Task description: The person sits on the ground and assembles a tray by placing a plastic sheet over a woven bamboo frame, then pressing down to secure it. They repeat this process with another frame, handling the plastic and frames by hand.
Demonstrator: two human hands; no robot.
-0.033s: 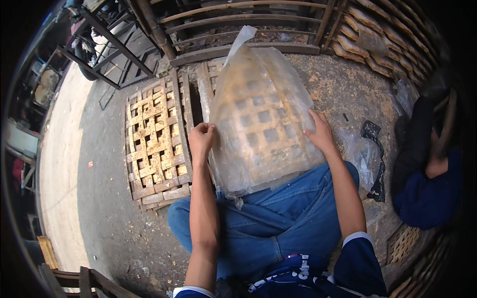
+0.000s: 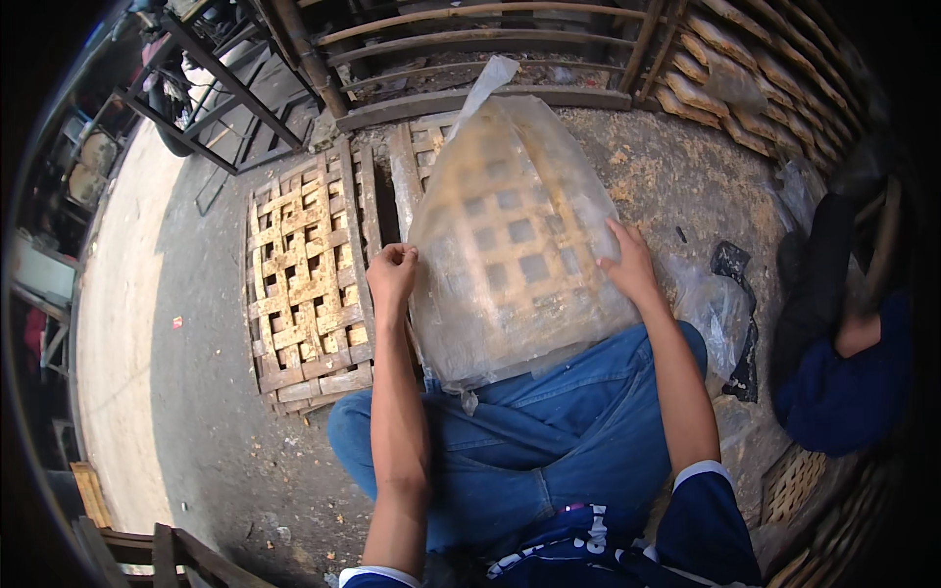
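A cloudy, see-through plastic sheet (image 2: pixel 461 333) covers a woven lattice tray in front of my crossed legs. Through the plastic the tray's square openings show faintly, and a loose flap of it sticks up at the far end. My left hand (image 2: pixel 391 274) is closed, pinching the sheet's left edge. Against the right edge rests my right hand (image 2: pixel 630 260), its thumb and fingers apart and touching the plastic. Part of its fingertips' contact cannot be made out.
To the left lies another woven bamboo tray (image 2: pixel 306 269) with pale crumbs on it. Crumpled clear plastic (image 2: pixel 716 304) sits at right, near a seated person (image 2: pixel 833 382). Stacked trays (image 2: pixel 755 78) rise at the far right, and a slatted wooden rack (image 2: pixel 480 44) stands ahead.
The sheet's far flap leans slightly more to the right. My left hand has shifted a little to the left; the right hand has barely moved.
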